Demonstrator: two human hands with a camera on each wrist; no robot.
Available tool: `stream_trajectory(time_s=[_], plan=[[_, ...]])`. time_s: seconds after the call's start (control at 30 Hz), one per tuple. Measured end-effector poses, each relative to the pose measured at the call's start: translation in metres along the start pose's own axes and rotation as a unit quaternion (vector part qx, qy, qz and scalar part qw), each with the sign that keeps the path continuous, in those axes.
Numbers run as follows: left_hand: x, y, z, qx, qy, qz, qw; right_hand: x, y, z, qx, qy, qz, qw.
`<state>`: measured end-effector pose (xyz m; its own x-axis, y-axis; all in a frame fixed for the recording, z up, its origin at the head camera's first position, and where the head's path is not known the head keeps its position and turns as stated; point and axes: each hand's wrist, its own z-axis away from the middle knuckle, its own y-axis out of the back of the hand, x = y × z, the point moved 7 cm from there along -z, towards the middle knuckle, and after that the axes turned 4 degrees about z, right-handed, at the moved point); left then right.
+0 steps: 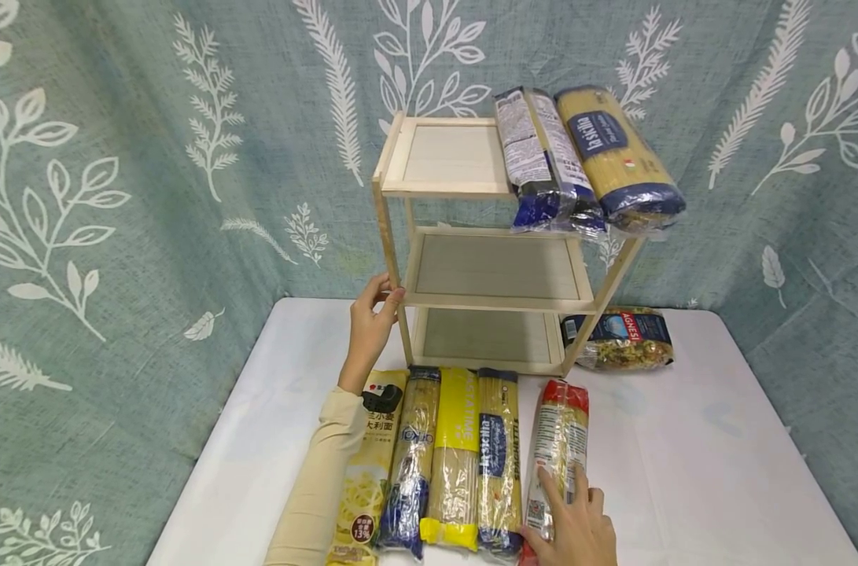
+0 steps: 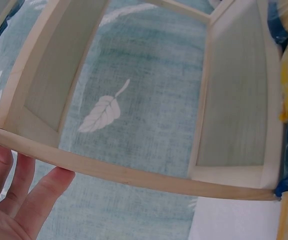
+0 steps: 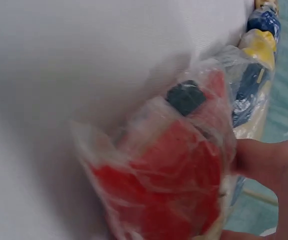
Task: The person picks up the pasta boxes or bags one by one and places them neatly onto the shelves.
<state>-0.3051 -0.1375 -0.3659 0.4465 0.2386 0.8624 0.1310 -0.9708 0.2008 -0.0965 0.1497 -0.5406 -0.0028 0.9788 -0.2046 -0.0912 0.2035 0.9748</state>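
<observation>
Head view: a wooden rack (image 1: 499, 303) stands ahead of both hands, its left post pinched by the left hand (image 1: 372, 322), arm stretched forward. 4 pasta packets (image 1: 454, 409) lie left of the right hand (image 1: 577, 527), whose spread fingers grip a red-ended packet (image 1: 561, 432) beneath; hand partly hides its near end, and the frame cuts off that wrist.

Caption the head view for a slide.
Left hand touches rack; right hand holds red-ended pack beside four pasta packs.
</observation>
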Motion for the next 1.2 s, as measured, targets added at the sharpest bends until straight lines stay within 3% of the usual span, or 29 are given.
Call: stream_trajectory(time_s=[0.13, 0.33, 0.43, 0.57, 0.67, 0.73, 0.8, 0.87, 1.03, 1.2], plan=[[0.0, 0.0, 0.001, 0.003, 0.003, -0.008, 1.0, 0.004, -0.008, 0.0, -0.043, -0.03, -0.047, 0.997], [-0.001, -0.001, 0.001, 0.0, 0.007, -0.005, 1.0, 0.008, -0.01, -0.002, -0.045, -0.029, -0.11, 0.992], [-0.009, 0.0, 0.0, 0.004, 0.011, -0.001, 0.9999, 0.012, -0.008, -0.002, -0.027, -0.017, -0.094, 0.995], [-0.03, 0.002, -0.004, 0.007, 0.013, -0.005, 0.9999, 0.018, -0.012, 0.002, -0.017, -0.015, -0.029, 0.999], [-0.023, 0.001, -0.003, 0.001, 0.01, -0.004, 0.9999, 0.021, -0.015, 0.006, -0.019, -0.022, -0.02, 0.999], [-0.013, 0.001, -0.002, 0.0, 0.012, -0.003, 0.9999, 0.022, -0.014, 0.007, -0.01, -0.022, -0.041, 0.999], [-0.002, 0.002, -0.001, 0.001, 0.012, 0.0, 0.9999, 0.022, -0.009, 0.008, 0.015, -0.016, -0.072, 0.997], [-0.002, 0.002, -0.001, 0.001, 0.016, -0.001, 0.9999, 0.023, -0.002, 0.008, 0.058, -0.004, -0.1, 0.993], [-0.001, 0.002, -0.001, 0.003, 0.015, -0.005, 0.9999, 0.026, 0.02, 0.013, 0.184, 0.041, -0.149, 0.971], [-0.002, 0.0, 0.0, 0.0, 0.015, -0.012, 0.9998, 0.033, 0.032, 0.021, 0.236, 0.058, -0.172, 0.955]])
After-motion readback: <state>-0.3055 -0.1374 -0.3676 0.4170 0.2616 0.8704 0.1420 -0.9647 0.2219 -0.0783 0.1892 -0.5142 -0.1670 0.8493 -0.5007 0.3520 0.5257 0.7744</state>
